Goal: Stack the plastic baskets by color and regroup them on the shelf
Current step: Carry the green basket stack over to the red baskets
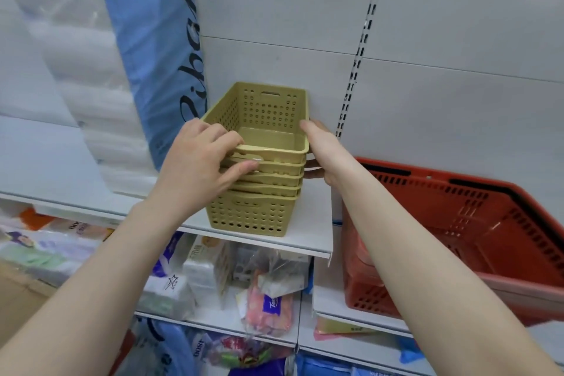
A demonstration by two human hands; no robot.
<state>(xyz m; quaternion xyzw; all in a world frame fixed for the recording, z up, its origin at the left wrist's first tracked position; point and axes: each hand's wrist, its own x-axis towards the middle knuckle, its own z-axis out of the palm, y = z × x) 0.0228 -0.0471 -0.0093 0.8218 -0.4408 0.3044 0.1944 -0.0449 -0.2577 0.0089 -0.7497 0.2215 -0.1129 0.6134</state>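
A stack of several olive-yellow perforated plastic baskets (259,210) stands nested on the white shelf (311,232), close to its right end. My left hand (201,168) grips the near left corner of the stack, with fingers over the top basket's rim and the thumb pressed on the rims below. My right hand (323,149) is pressed flat along the right side of the stack, thumb at the top rim. The inside of the top basket is empty.
A large red shopping basket (476,235) sits to the right, lower than the shelf. A blue-and-white packaged bundle (158,49) leans on the left of the stack. Tissue packs and wrapped goods (213,278) fill the shelves below. The white back panel is behind.
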